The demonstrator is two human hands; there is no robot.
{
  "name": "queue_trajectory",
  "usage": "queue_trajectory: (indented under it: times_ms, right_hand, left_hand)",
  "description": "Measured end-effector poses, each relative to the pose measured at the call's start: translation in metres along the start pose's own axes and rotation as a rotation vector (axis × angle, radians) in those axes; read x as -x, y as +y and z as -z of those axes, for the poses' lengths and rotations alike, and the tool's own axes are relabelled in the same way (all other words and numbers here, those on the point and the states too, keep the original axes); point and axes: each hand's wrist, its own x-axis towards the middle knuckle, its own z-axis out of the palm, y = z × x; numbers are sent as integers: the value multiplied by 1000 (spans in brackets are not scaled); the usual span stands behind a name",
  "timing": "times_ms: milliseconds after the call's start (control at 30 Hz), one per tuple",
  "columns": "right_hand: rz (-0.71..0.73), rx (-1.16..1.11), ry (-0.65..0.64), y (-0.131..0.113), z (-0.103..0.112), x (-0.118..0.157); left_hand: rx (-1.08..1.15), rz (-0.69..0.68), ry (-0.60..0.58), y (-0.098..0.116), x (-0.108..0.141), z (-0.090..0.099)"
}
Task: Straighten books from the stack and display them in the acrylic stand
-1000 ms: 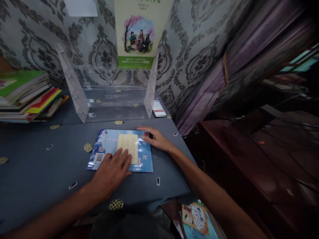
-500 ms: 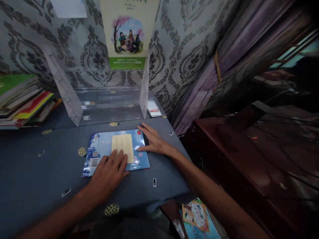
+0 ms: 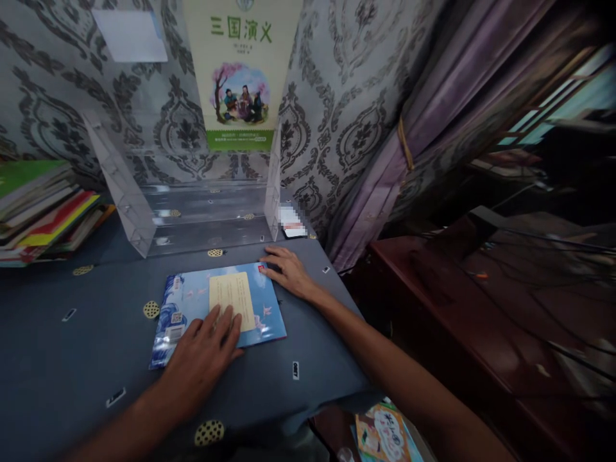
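Note:
A blue book (image 3: 192,289) with a cream text panel and a barcode lies closed on the patterned grey tablecloth (image 3: 260,398). My left hand (image 3: 206,343) rests flat across its lower middle, fingers stretched over the panel. At the book's upper right corner is my right hand (image 3: 286,273), its fingers extended and its thumb by the small red mark. Behind the book stands a clear acrylic rack (image 3: 206,234). In its upper part a cream and green book (image 3: 240,77) with a picture of several figures stands upright.
A pile of books (image 3: 43,212) sits at the left. A small white item (image 3: 292,224), partly blurred out, lies right of the rack. A dark red cabinet (image 3: 433,301) stands beyond the table's right edge. More books (image 3: 385,433) lie below the front edge.
My right hand has shifted up toward the book's upper right corner, its thumb moving off the cover's middle right. The left hand stays on the book. The view has tilted up slightly.

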Motion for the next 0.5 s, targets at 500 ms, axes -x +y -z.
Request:
queue_trajectory:
  times_ms: [500]
  right_hand:
    - [263, -382, -63, -13, 0, 16]
  left_hand:
    - [318, 112, -176, -34, 26, 26]
